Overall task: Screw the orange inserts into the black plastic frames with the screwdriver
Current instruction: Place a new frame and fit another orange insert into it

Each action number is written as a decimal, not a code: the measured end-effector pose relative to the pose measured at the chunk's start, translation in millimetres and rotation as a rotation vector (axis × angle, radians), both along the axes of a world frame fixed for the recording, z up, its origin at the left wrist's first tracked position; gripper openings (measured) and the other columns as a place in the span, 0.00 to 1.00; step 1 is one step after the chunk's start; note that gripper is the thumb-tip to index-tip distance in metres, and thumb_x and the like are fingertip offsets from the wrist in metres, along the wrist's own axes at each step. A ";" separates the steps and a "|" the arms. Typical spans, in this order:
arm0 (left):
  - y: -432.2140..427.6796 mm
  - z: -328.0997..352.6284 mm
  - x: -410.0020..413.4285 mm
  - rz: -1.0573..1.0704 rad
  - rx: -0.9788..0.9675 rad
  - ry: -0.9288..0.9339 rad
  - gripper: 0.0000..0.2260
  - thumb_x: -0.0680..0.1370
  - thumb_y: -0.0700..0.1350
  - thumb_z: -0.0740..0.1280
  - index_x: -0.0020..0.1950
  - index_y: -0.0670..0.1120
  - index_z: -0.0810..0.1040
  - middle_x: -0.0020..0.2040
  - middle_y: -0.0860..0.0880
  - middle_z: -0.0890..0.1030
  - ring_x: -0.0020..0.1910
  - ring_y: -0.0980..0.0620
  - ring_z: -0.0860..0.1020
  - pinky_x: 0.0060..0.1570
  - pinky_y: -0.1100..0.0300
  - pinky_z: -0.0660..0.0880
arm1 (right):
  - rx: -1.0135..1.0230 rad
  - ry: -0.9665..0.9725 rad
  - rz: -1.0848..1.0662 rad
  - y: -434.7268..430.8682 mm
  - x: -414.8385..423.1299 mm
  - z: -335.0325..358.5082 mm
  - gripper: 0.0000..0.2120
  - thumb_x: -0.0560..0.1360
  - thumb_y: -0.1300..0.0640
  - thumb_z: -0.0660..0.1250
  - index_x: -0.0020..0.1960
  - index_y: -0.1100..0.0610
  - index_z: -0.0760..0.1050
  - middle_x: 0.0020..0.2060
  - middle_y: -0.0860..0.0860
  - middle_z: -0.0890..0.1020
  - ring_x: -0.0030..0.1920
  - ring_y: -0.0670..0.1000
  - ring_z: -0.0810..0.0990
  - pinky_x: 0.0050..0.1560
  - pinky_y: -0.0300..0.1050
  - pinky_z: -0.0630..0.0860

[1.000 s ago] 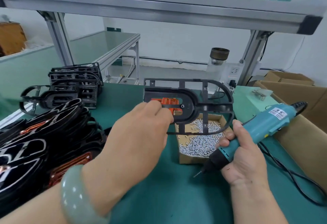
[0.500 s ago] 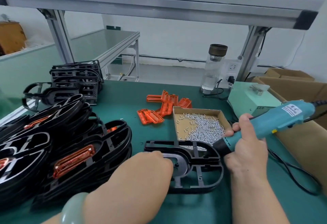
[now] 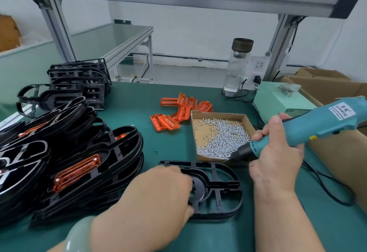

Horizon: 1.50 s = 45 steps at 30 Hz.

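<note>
The right hand (image 3: 278, 152) is closed firmly around one teal electric screwdriver (image 3: 327, 120), fingers wrapped on its front part, and the dark tip points down-left into one open cardboard box (image 3: 204, 130) just before this hand, where very many small silver screws (image 3: 224, 138) lie, too many to count. The left hand (image 3: 158, 198), with one pale green bracelet (image 3: 79, 237) on the wrist, rests on the left end of one black frame (image 3: 226, 184); this frame lies flat on the green table (image 3: 178, 148) between the two hands, just near the box. The fingers are blurred, so I cannot tell if they grip the frame or only press it. Beyond the left hand, beside the box, is a heap of loose orange inserts (image 3: 178, 110), about six, overlapping, so the exact number is not sure. Left of the left hand, a big pile of black frames (image 3: 99, 164) leans together, and an orange piece shows in at least three of them. Farther behind stands a second stack of frames (image 3: 79, 74). Beyond the right hand stand one clear bottle (image 3: 238, 66) and one pale green unit (image 3: 278, 100).
</note>
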<state>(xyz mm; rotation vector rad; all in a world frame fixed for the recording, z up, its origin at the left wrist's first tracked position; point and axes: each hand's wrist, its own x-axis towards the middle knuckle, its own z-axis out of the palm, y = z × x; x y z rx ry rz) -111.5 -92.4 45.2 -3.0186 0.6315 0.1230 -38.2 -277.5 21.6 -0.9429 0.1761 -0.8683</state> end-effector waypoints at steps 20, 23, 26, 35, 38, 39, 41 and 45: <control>-44.3 -32.9 149.6 0.910 -0.648 0.146 0.19 0.78 0.47 0.60 0.66 0.43 0.69 0.72 0.46 0.55 0.69 0.40 0.54 0.68 0.47 0.56 | -0.016 -0.016 0.057 4.6 2.7 -0.1 0.06 0.77 0.59 0.67 0.52 0.54 0.71 0.27 0.44 0.75 0.26 0.45 0.72 0.35 0.39 0.72; -41.2 -30.6 144.2 1.002 -1.010 0.016 0.19 0.76 0.43 0.63 0.68 0.47 0.66 0.72 0.46 0.57 0.68 0.43 0.59 0.68 0.53 0.58 | -0.009 -0.015 0.061 5.2 1.8 0.6 0.07 0.77 0.59 0.67 0.52 0.54 0.72 0.27 0.44 0.75 0.26 0.46 0.72 0.34 0.39 0.72; -35.0 -31.7 129.7 0.831 -1.013 -0.199 0.18 0.78 0.46 0.62 0.68 0.50 0.68 0.74 0.49 0.57 0.73 0.44 0.53 0.73 0.52 0.49 | 0.008 -0.010 0.064 5.2 0.1 1.9 0.05 0.77 0.59 0.67 0.51 0.52 0.72 0.26 0.44 0.74 0.26 0.46 0.72 0.34 0.39 0.73; -22.5 -19.7 60.6 0.250 -1.277 -0.207 0.17 0.76 0.35 0.63 0.53 0.54 0.82 0.58 0.61 0.79 0.56 0.64 0.75 0.59 0.73 0.67 | 0.062 -0.005 0.078 3.4 -1.4 3.3 0.04 0.79 0.61 0.65 0.51 0.54 0.72 0.26 0.45 0.72 0.26 0.47 0.71 0.35 0.40 0.72; -10.3 -23.1 38.6 0.195 -1.505 0.074 0.22 0.74 0.30 0.64 0.45 0.60 0.79 0.46 0.57 0.84 0.43 0.56 0.82 0.43 0.66 0.77 | 0.075 -0.013 0.083 2.7 -3.6 4.6 0.03 0.79 0.60 0.66 0.50 0.53 0.73 0.26 0.45 0.72 0.26 0.47 0.71 0.34 0.40 0.71; -6.0 -24.8 34.8 0.188 -1.529 0.135 0.21 0.74 0.31 0.66 0.47 0.59 0.78 0.46 0.55 0.84 0.43 0.53 0.83 0.42 0.63 0.78 | 0.076 -0.021 0.085 2.6 -4.2 5.1 0.03 0.79 0.59 0.66 0.50 0.52 0.73 0.27 0.45 0.72 0.26 0.47 0.71 0.35 0.40 0.71; 1.7 -28.5 29.8 0.214 -1.540 0.184 0.18 0.71 0.32 0.70 0.50 0.55 0.76 0.48 0.53 0.84 0.44 0.53 0.83 0.44 0.61 0.79 | 0.079 -0.036 0.094 2.2 -6.2 5.8 0.03 0.78 0.58 0.67 0.50 0.52 0.73 0.28 0.45 0.73 0.27 0.47 0.71 0.36 0.40 0.71; 5.9 -29.4 27.6 0.228 -1.615 0.248 0.15 0.69 0.33 0.73 0.50 0.50 0.80 0.45 0.52 0.85 0.41 0.56 0.83 0.41 0.67 0.77 | 0.113 -0.066 0.126 2.3 -9.2 7.4 0.02 0.79 0.58 0.66 0.49 0.51 0.74 0.28 0.46 0.72 0.28 0.47 0.71 0.37 0.40 0.71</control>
